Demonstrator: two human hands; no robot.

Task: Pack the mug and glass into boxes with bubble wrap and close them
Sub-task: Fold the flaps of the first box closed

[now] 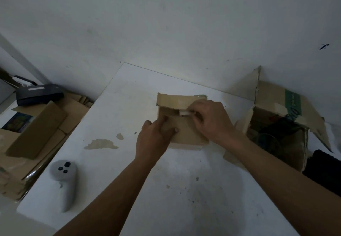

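The small brown cardboard box (184, 134) sits mid white tabletop (129, 106), with a gap still open under its far flap. If pressure slips, the near flap could spring up or the box could skid. The left hand (155, 138) presses its fingers on that flap. The right hand (212, 119), over the opening, pinches a small white piece (185, 113).

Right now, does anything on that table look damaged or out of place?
Yes. The white table has brown patches where its surface has peeled, left of the small box. The big box on the right has torn, ragged flaps. A grey controller lies near the left edge, odd among packing things.
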